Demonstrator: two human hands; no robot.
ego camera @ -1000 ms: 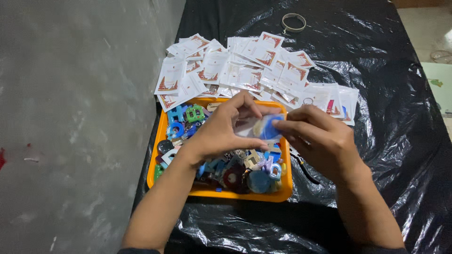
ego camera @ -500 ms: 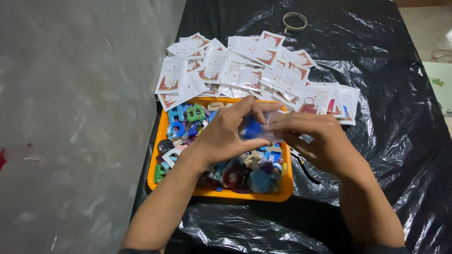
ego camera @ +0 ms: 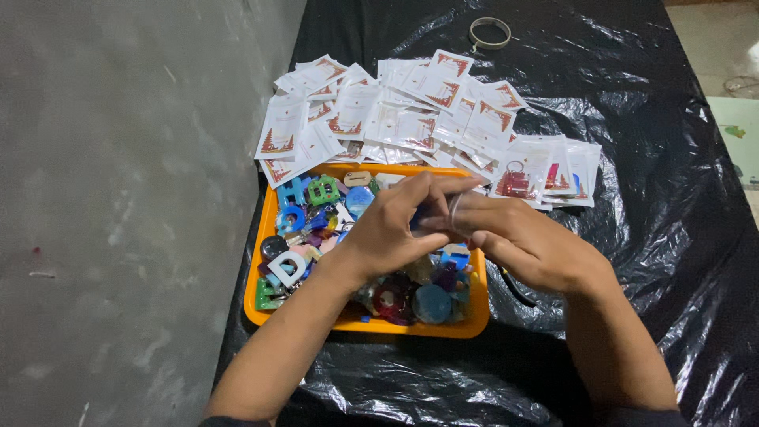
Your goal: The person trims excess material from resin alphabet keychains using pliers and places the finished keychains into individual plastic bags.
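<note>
Both hands, left (ego camera: pixel 395 233) and right (ego camera: pixel 518 241), met above the orange tray (ego camera: pixel 261 300), each grip pinching a small clear packet (ego camera: pixel 443 207).

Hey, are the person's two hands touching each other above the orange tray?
Touching. The head view shows the left hand and right hand meeting at the fingertips above the orange tray.

Dim, even light; glare streaks the crinkled black plastic sheet (ego camera: pixel 632 261) right of the hands; fingertips slightly blurred.
</note>
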